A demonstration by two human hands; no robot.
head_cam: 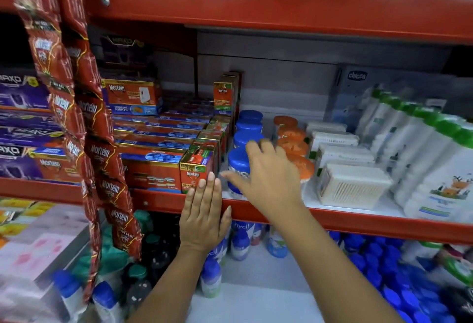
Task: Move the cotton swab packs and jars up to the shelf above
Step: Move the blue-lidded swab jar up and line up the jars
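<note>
Progress looked nil: blue-lidded clear jars [247, 130], orange-lidded jars [294, 143] and clear boxed cotton swab packs [350, 184] sat mid-frame on the red metal shelf [358, 222], right hand [266, 179] spread over the front jar, left hand [202, 217] flat, fingers together, holding nothing.

A single wide-angle view from the person's head faces a red metal shelf rack [358, 222] from close in front, looking forward and slightly down, so the middle shelf's front edge runs across the frame, dropping toward the right. Straight lines bow near the borders; the beam of the shelf above [256, 0] fills the top, while the lower shelf shows beneath the middle shelf's front edge. Both forearms enter from the bottom edge, with the left hand [202, 217] and right hand [268, 176] near the frame's centre at that front edge.
</note>
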